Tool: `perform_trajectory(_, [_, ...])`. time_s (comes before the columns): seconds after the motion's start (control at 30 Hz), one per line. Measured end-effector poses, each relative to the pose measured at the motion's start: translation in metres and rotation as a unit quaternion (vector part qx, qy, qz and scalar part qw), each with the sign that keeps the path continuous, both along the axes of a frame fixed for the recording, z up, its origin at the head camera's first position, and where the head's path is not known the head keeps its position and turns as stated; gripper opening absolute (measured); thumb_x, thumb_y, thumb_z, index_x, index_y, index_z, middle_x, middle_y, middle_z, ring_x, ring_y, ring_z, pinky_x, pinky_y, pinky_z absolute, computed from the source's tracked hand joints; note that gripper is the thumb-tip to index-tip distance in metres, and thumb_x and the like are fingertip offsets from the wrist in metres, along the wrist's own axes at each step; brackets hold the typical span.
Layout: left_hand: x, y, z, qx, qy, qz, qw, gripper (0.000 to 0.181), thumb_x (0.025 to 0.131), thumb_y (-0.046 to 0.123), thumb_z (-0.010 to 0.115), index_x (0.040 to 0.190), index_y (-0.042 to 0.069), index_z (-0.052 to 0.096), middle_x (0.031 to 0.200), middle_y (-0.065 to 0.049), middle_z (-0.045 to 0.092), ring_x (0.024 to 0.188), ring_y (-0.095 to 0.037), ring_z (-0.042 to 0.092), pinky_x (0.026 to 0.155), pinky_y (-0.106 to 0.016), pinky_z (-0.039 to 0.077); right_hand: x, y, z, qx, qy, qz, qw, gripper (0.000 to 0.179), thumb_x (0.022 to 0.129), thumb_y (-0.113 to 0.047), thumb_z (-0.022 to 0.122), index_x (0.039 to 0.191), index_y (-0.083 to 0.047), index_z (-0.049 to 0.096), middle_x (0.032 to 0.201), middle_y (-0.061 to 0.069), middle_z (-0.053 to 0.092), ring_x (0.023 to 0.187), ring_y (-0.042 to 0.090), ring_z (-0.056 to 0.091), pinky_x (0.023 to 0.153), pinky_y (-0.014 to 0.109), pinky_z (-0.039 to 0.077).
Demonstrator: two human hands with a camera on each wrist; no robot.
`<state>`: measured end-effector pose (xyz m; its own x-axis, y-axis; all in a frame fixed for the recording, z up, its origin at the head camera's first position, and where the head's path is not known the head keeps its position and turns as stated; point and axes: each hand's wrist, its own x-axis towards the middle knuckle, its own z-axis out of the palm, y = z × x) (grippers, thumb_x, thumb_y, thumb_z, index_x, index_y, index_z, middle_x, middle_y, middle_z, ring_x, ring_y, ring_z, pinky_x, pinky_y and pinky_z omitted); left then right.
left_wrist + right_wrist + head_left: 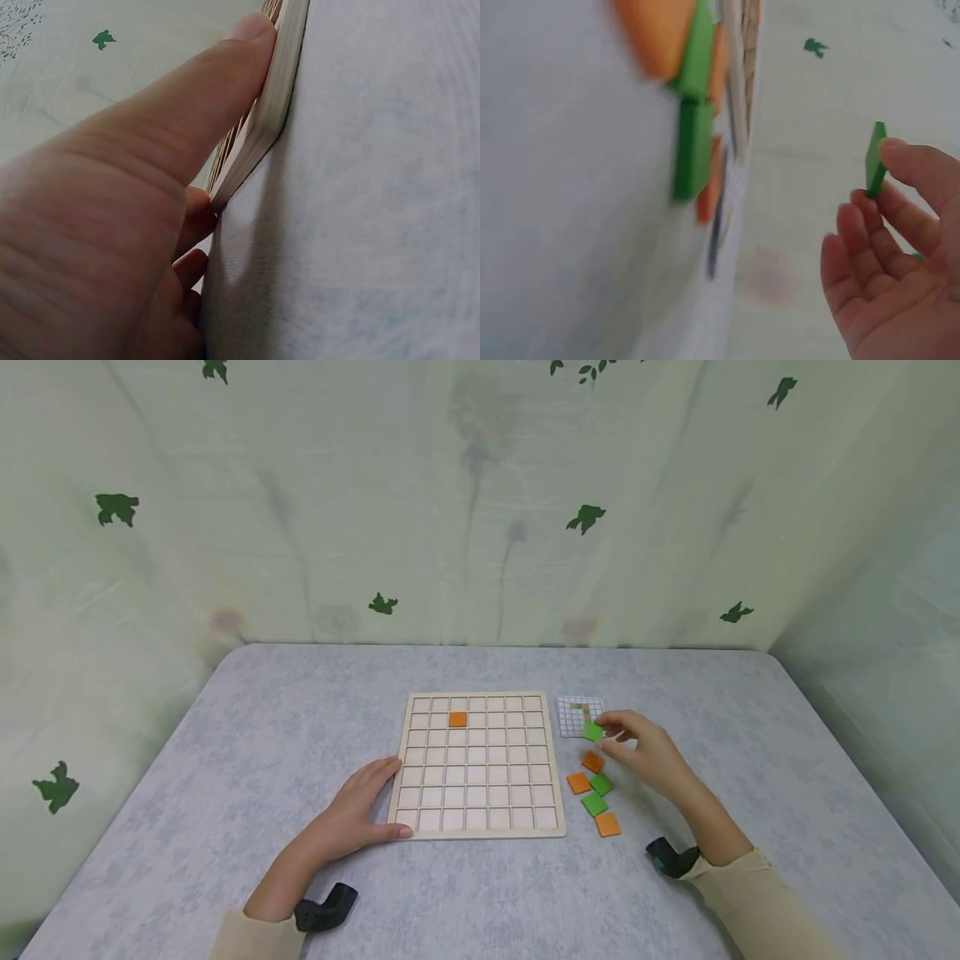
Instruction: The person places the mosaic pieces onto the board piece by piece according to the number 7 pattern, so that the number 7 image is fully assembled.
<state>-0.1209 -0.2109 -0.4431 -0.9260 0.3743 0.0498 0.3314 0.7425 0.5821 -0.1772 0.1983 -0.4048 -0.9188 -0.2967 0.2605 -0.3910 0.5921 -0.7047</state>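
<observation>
A wooden grid board lies flat on the table with one orange tile in a square of its second row from the back. My left hand rests at the board's front left corner. Its thumb lies along the board's edge, and the fingers touch the left side. Between the thumb and fingertips of my right hand a green square tile is pinched, raised above the table. In the head view that tile overlaps a small pattern card printed with a grid and coloured squares.
Right of the board lie loose tiles: orange ones and green ones, some touching. A pale curtain with green leaf shapes hangs behind the table. Black wrist devices sit at both cuffs.
</observation>
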Motion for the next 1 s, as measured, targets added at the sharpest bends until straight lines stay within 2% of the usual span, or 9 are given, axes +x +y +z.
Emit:
perform_trajectory(0.2, [-0.001,0.0,0.0,-0.002,0.006,0.0,1.0,0.098,0.067,0.051,0.072,0.138,-0.001,0.029,0.14,-0.019,0.029,0.128,-0.037,0.021,0.099,-0.054,0.022,-0.019,-0.036,0.012,-0.08,0.021,0.057,0.995,0.031,0.083,-0.011,0.065,0.112,-0.001,0.058,0.106,0.009,0.057,0.092,0.022,0.052,0.079,0.038,0.046])
perform_trajectory(0.4, [-0.002,-0.001,-0.001,-0.011,0.0,-0.003,0.9999,0.098,0.068,0.053,0.07,0.139,-0.001,0.028,0.141,-0.018,0.028,0.128,-0.037,0.021,0.099,-0.054,0.021,-0.041,-0.076,0.013,-0.122,0.014,0.077,0.9894,0.032,0.083,-0.009,0.065,0.113,0.0,0.058,0.105,0.009,0.057,0.091,0.021,0.052,0.079,0.035,0.046])
perform_trajectory(0.53, [-0.002,-0.001,-0.002,-0.01,0.003,-0.003,0.9999,0.098,0.068,0.053,0.071,0.139,-0.001,0.028,0.141,-0.018,0.028,0.128,-0.037,0.021,0.099,-0.054,0.021,-0.054,-0.099,0.009,-0.149,-0.012,0.077,0.9858,0.032,0.083,-0.011,0.065,0.113,-0.001,0.059,0.102,0.008,0.057,0.09,0.02,0.053,0.078,0.034,0.046])
perform_trajectory(0.67, [-0.003,-0.001,-0.002,-0.007,0.005,-0.003,1.0,0.099,0.067,0.053,0.071,0.139,0.0,0.028,0.141,-0.018,0.028,0.129,-0.036,0.021,0.099,-0.053,0.022,-0.068,-0.117,-0.002,-0.18,-0.055,0.079,0.979,0.032,0.084,-0.013,0.064,0.113,-0.002,0.059,0.099,0.01,0.058,0.088,0.021,0.054,0.076,0.033,0.046])
perform_trajectory(0.8, [-0.005,-0.002,-0.004,-0.007,0.0,-0.003,1.0,0.1,0.067,0.055,0.07,0.14,0.001,0.027,0.142,-0.016,0.027,0.129,-0.035,0.02,0.1,-0.052,0.021,-0.075,-0.128,-0.013,-0.173,-0.095,0.08,0.9771,0.032,0.084,-0.014,0.064,0.114,-0.002,0.059,0.098,0.01,0.059,0.086,0.021,0.054,0.074,0.031,0.047])
perform_trajectory(1.0, [-0.005,-0.002,-0.004,-0.005,-0.003,-0.002,1.0,0.101,0.066,0.056,0.07,0.14,0.002,0.027,0.142,-0.016,0.027,0.13,-0.034,0.019,0.1,-0.052,0.021,-0.08,-0.133,-0.028,-0.115,-0.134,0.078,0.9811,0.029,0.085,-0.013,0.063,0.113,-0.005,0.061,0.098,0.005,0.059,0.086,0.018,0.054,0.072,0.029,0.047])
